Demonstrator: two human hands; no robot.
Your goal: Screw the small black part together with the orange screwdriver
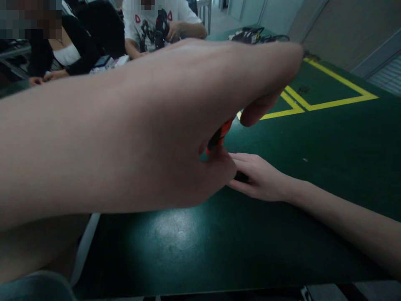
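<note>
My left hand (200, 121) fills the middle of the view, held above the table, with its back toward me. Its fingers curve over and its thumb bends in beneath them. Through the gap between them shows an orange-and-black handle (221, 134), which the left hand grips; the rest of it is hidden. My right hand (258, 177) comes in from the right, low over the table. Its fingers and thumb reach toward each other and pass behind my left thumb, so the fingertips and whatever they hold are out of sight.
The dark green table (313, 234) carries yellow tape lines (344, 102) at its far right. Black cables and equipment (253, 35) lie at the back. Across the table sits a person in a white shirt (184, 12) holding a black tool; another person's hands (46, 77) are at far left.
</note>
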